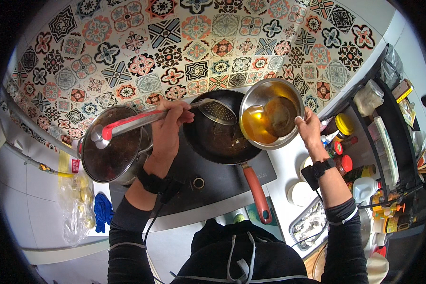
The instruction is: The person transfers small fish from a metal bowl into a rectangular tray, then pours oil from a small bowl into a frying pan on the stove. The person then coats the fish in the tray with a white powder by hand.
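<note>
My left hand grips the handle of a perforated metal skimmer, its bowl held over the dark frying pan. In my right hand is the rim of a stainless steel bowl, tilted over the pan's right side. Yellow-amber liquid that looks like oil lies in the bowl, with a darker patch at its right. At the bowl's lip a thin clear stream seems to enter the pan, where a shiny wet spot shows. The pan rests on a black cooktop, its reddish handle towards me.
A glass-lidded pot stands left on the cooktop. Beyond it lie a plastic bag and a blue cloth. At right are white containers, a metal tray of pale food pieces, several jars and a black rack.
</note>
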{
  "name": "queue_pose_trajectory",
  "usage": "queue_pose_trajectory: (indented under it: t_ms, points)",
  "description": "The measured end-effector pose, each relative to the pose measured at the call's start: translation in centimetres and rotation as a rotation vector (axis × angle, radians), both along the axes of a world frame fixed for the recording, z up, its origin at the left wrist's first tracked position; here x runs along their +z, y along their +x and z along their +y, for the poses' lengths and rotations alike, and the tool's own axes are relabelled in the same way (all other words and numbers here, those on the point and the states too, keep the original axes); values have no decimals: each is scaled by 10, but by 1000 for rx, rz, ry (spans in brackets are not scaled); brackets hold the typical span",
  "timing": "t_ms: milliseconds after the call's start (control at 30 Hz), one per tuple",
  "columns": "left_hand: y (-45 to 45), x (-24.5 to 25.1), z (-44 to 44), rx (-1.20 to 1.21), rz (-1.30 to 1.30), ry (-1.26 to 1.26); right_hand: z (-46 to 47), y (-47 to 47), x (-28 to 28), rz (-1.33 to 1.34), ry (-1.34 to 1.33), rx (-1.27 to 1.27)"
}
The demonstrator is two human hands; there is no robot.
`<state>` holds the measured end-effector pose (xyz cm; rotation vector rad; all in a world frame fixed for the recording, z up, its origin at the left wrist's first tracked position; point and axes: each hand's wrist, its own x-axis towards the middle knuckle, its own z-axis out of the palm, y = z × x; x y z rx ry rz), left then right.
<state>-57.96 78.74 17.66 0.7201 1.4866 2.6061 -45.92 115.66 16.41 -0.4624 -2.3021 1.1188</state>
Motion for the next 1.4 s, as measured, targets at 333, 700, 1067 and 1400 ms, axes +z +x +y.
queue_pose_trajectory:
  t_ms: [333,700,1067,1400]
  points:
    - [5,-9,-6,-11,-10,60,-26,-2,32,-81,376,-74]
    - [30,-13,-3,34,-123,74,-57,2,47,-107,957,66]
    - [38,-24,-10,16,-123,140,-66,2,41,-55,1225,166]
    - [41,-31,-11,29,-83,80,-69,3,44,-46,1221,165]
